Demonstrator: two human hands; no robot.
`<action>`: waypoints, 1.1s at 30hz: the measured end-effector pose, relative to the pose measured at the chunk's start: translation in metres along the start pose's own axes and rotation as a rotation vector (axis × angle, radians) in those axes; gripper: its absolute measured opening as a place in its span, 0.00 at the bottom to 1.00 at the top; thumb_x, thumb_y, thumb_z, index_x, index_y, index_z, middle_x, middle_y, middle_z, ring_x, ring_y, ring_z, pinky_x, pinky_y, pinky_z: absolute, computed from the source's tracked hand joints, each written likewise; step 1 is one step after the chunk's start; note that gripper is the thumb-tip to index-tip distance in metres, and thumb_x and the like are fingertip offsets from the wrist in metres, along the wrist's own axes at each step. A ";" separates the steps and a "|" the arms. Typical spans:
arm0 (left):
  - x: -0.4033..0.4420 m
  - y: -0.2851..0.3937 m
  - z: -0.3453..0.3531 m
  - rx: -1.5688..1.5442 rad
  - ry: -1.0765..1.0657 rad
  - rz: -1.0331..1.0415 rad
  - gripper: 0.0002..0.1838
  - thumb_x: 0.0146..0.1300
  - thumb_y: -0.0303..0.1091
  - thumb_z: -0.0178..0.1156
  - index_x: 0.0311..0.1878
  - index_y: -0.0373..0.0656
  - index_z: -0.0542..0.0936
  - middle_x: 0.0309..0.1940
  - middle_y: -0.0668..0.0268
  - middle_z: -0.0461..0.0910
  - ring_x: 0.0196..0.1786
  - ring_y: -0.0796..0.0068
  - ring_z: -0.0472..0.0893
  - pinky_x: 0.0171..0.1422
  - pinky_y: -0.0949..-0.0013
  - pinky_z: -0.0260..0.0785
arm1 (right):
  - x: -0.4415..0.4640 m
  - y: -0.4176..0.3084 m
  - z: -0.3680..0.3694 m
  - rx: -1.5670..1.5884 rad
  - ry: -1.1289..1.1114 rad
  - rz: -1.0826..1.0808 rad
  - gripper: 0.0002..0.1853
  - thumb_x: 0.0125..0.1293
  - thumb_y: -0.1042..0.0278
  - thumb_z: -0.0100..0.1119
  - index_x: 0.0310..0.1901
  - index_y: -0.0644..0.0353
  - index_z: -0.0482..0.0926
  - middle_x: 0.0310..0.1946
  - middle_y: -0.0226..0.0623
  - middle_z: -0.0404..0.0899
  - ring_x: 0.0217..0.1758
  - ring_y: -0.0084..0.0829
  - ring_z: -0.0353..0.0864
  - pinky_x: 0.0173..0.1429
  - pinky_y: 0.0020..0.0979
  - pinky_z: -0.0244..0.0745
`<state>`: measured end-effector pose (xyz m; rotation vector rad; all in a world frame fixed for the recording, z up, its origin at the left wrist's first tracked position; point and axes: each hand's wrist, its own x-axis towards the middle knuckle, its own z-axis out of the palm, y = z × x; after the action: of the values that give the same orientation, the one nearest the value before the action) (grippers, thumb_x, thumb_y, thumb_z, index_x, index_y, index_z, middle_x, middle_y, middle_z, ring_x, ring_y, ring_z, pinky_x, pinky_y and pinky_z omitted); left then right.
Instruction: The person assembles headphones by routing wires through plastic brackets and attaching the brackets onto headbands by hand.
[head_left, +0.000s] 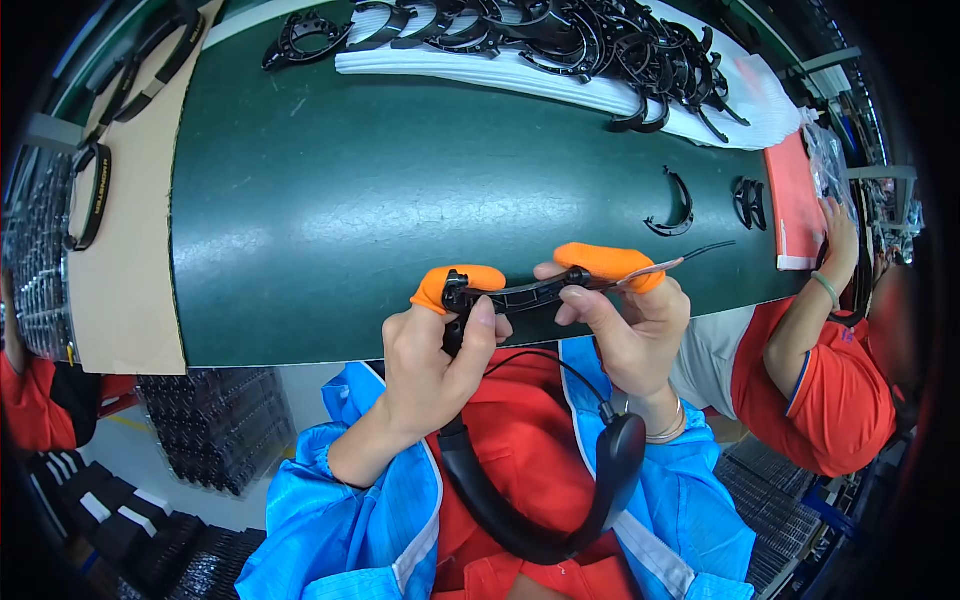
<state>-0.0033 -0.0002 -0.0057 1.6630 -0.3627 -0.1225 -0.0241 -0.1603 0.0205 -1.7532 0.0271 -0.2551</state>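
Note:
In the head view, a narrow, slightly curved black plastic part is held level between my two hands just above the near edge of the green table. My left hand grips its left end, where a darker knob-like piece stands up. My right hand pinches the right end between thumb and fingers. Orange finger covers sit on both index fingers. A thin pale strip with a dark wire-like tail runs out to the right past my right fingers; how it joins the part is hidden.
Black curved parts lie heaped on white foam sheets at the back. A single curved part and small black pieces lie to the right. Headbands rest on cardboard at left. A co-worker's arm reaches in beside a red sheet.

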 end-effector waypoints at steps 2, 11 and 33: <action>0.000 0.000 0.000 -0.014 0.002 -0.002 0.08 0.60 0.25 0.47 0.38 0.30 0.71 0.18 0.62 0.77 0.22 0.79 0.77 0.26 0.79 0.68 | 0.001 0.001 -0.005 -0.054 -0.063 -0.088 0.11 0.51 0.84 0.53 0.38 0.70 0.74 0.32 0.43 0.79 0.22 0.19 0.74 0.27 0.17 0.70; 0.000 -0.004 0.002 -0.002 -0.030 0.018 0.07 0.60 0.25 0.47 0.38 0.30 0.70 0.18 0.62 0.77 0.22 0.80 0.77 0.26 0.80 0.67 | 0.003 0.001 -0.010 -0.162 -0.103 -0.187 0.10 0.51 0.83 0.53 0.37 0.71 0.75 0.29 0.42 0.79 0.21 0.20 0.75 0.27 0.17 0.70; 0.043 0.022 0.001 0.332 -0.034 0.437 0.08 0.42 0.19 0.60 0.28 0.38 0.75 0.31 0.65 0.75 0.43 0.63 0.72 0.47 0.67 0.63 | 0.009 0.011 -0.007 -0.082 -0.075 -0.105 0.10 0.51 0.80 0.58 0.37 0.68 0.76 0.25 0.36 0.79 0.26 0.24 0.80 0.31 0.19 0.74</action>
<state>0.0335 -0.0162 0.0215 1.8667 -0.7967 0.2485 -0.0148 -0.1704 0.0121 -1.8470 -0.1098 -0.2678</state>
